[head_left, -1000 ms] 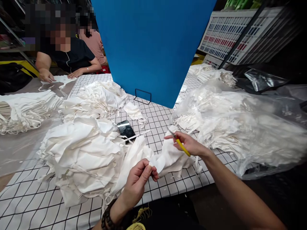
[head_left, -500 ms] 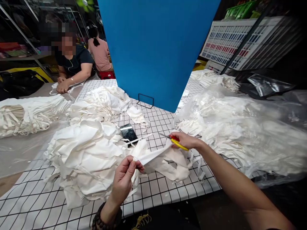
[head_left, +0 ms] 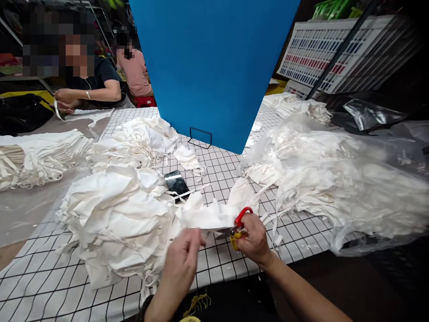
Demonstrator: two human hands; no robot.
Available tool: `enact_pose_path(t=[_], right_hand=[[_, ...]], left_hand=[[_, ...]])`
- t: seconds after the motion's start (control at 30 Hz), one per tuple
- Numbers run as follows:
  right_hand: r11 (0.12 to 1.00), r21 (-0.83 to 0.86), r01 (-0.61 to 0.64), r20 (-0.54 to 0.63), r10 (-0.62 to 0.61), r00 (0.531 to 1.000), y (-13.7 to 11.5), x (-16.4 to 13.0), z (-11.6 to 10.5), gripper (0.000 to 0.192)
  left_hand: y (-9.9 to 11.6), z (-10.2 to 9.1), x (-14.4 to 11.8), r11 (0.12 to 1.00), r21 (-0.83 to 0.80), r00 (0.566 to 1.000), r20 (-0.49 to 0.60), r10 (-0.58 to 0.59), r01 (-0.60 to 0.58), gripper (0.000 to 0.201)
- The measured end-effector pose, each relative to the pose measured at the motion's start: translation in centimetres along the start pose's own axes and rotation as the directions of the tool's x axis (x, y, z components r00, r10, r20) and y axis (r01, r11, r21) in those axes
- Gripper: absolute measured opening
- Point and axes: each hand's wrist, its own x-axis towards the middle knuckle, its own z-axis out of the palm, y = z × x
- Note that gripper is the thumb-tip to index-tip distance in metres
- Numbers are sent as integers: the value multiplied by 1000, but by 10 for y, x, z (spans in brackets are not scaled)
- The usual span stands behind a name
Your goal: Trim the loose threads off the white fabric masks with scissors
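Scissors have come down to the cloth edge, both hands now close.

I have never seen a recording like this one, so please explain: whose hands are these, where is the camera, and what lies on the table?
The camera sits on a person's head and looks down at that person's own two bare hands; there is no machine. The right hand grips small scissors with red and yellow handles. The left hand pinches the edge of a white cloth piece, right beside the scissors. On the checked table lie a big cloth pile, a dark phone and a plastic bag of more cloth. A blue board stands behind. Another person works at the far left.
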Motion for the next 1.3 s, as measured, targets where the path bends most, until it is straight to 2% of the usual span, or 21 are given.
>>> enact_pose_path(t=[0.03, 0.07, 0.1, 0.13, 0.17, 0.23, 0.33, 0.37, 0.43, 0.5, 0.53, 0.6, 0.63, 0.7, 0.77, 0.83, 1.0, 1.17, 1.3], right_hand=[[1000, -3, 15, -21, -15, 1000, -7, -4, 3, 13], [1000, -4, 30, -36, -30, 999, -12, -6, 5, 13], [999, -5, 45, -45, -46, 998, -17, -8, 6, 13], [998, -5, 64, -50, -64, 997, -21, -9, 7, 13], [996, -4, 84, -51, -84, 995, -23, -9, 7, 13], [992, 3, 125, -44, -125, 991, -27, -9, 6, 13], [990, 37, 133, 12, -133, 991, -29, -11, -1, 11], [993, 95, 70, 72, -77, 994, -29, -12, -5, 10], [945, 273, -180, 245, 112, 963, -26, -12, -13, 10], [785, 432, -445, 359, 303, 883, -20, -11, -19, 14], [712, 480, -513, 353, 378, 856, -16, -9, -21, 16], [661, 518, -542, 271, 475, 838, -7, -3, -19, 19], [668, 513, -539, 249, 485, 838, -3, 1, -15, 22], [702, 481, -525, 285, 441, 851, 3, 11, -6, 29], [741, 452, -496, 340, 371, 864, 6, 22, 4, 26], [774, 428, -466, 337, 342, 877, 6, 31, 12, 19], [834, 363, -414, 183, 372, 910, 4, 55, 8, 19], [903, 269, -335, 92, 322, 942, 6, 69, -2, 17], [917, 244, -316, 72, 307, 949, 6, 68, 5, 13]], left_hand=[[1, 7, -5, 995, -70, 981, 187, -55, 70, 40], [1, 15, -7, 977, -139, 936, 335, -108, 163, 44], [0, 23, -6, 942, -211, 890, 429, -151, 262, 47], [-2, 31, -4, 891, -288, 861, 474, -186, 351, 50], [-4, 38, 1, 829, -370, 851, 477, -218, 420, 51], [-7, 51, 12, 696, -538, 868, 417, -271, 476, 48], [-6, 61, 30, 572, -698, 903, 318, -291, 430, 37], [-5, 61, 35, 537, -744, 916, 284, -284, 398, 33], [0, 57, 43, 464, -824, 937, 213, -276, 324, 29], [5, 52, 48, 378, -883, 943, 174, -283, 277, 29], [7, 49, 49, 341, -897, 939, 183, -292, 281, 30], [11, 46, 49, 302, -897, 928, 238, -287, 323, 31], [12, 45, 48, 293, -894, 926, 262, -273, 339, 31], [13, 46, 45, 316, -883, 932, 285, -226, 347, 29], [11, 48, 41, 380, -864, 942, 278, -186, 330, 26], [7, 48, 39, 441, -837, 946, 273, -177, 324, 24], [-10, 47, 36, 542, -750, 926, 315, -210, 378, 26], [-21, 45, 32, 684, -631, 928, 303, -218, 367, 31], [-17, 41, 27, 622, -628, 873, 437, -217, 469, 29]])
